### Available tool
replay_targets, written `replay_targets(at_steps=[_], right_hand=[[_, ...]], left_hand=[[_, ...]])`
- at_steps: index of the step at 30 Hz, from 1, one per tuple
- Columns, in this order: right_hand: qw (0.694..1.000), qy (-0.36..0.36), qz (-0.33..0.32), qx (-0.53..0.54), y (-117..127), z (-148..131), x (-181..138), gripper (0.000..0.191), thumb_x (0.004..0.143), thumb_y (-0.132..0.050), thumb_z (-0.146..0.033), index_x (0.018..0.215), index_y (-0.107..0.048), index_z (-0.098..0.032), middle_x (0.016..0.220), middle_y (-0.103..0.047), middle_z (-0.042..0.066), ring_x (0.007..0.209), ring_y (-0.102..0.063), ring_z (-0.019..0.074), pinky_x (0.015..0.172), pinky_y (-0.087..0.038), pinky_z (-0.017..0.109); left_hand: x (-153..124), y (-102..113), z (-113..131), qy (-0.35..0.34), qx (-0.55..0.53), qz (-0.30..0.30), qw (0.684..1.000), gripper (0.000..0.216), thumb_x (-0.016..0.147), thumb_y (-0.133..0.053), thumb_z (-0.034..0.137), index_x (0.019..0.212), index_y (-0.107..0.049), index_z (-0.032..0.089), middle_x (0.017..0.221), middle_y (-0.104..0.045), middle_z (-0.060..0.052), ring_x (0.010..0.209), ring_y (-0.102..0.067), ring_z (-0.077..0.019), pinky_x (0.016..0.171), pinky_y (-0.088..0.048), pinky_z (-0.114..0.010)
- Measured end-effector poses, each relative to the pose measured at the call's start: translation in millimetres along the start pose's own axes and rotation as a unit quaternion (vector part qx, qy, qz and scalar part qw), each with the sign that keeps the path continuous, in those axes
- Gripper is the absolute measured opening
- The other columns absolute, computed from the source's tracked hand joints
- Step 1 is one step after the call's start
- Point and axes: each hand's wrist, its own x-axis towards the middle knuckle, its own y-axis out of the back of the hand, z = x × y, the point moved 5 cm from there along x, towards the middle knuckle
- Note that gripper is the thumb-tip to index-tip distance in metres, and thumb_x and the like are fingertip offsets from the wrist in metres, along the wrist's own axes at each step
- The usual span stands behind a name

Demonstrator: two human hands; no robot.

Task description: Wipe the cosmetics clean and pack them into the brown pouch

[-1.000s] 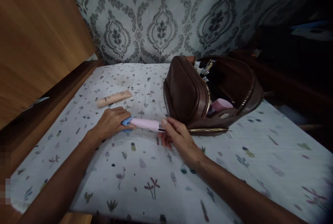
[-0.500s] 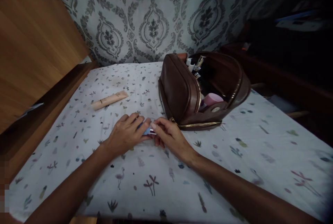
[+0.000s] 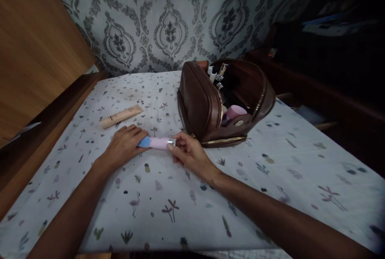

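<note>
A pink tube with a blue end [image 3: 158, 143] lies across the patterned sheet [image 3: 180, 211] in front of me. My left hand [image 3: 124, 145] grips its blue end. At the other end, my right hand [image 3: 188, 155] pinches the silver cap between thumb and fingers. Just behind my right hand stands a brown leather pouch [image 3: 204, 106], unzipped, with a pink jar [image 3: 235, 111] and several small bottles showing inside.
A beige tube [image 3: 120, 116] lies on the sheet behind my left hand. A wooden board [image 3: 39, 58] rises along the left, patterned wallpaper [image 3: 168, 30] at the back. Dark furniture [image 3: 325, 70] fills the right side.
Half a second ago my hands were pressed together over the tube. They have drawn apart, and the pink body shows between them again. The view has shifted a little to the right.
</note>
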Motion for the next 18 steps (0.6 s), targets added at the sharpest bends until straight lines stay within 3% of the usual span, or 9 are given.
replay_targets(at_steps=[4, 10, 18], right_hand=[[1.000, -0.010, 0.005, 0.020, 3, 1, 2, 0.037, 0.081, -0.064, -0.055, 0.083, -0.049, -0.021, 0.057, -0.057, -0.006, 0.043, -0.049, 0.0082, 0.041, -0.037, 0.020], [0.995, -0.029, 0.018, 0.097, 5, -2, 2, 0.047, 0.077, -0.065, -0.064, 0.081, -0.044, -0.022, 0.061, -0.060, -0.005, 0.045, -0.054, 0.0092, 0.039, -0.036, 0.020], [0.992, -0.001, -0.003, 0.123, 5, -7, 2, 0.046, 0.078, -0.066, -0.061, 0.084, -0.043, -0.022, 0.066, -0.059, -0.005, 0.047, -0.053, 0.0083, 0.042, -0.037, 0.021]], left_hand=[[-4, 1, -20, 0.065, -0.129, -0.038, 0.989, 0.023, 0.094, -0.055, 0.040, 0.098, -0.067, 0.020, 0.093, -0.071, -0.006, 0.080, -0.063, -0.0221, 0.061, -0.040, -0.028], [-5, 3, -36, 0.168, -0.372, -0.068, 0.910, 0.035, 0.081, -0.068, 0.053, 0.082, -0.069, 0.018, 0.075, -0.067, -0.002, 0.065, -0.060, -0.0173, 0.055, -0.042, -0.023], [-17, 0, -48, 0.277, -0.474, -0.028, 0.835, 0.034, 0.074, -0.071, 0.049, 0.066, -0.060, 0.018, 0.053, -0.051, 0.003, 0.044, -0.046, -0.0106, 0.040, -0.035, -0.020]])
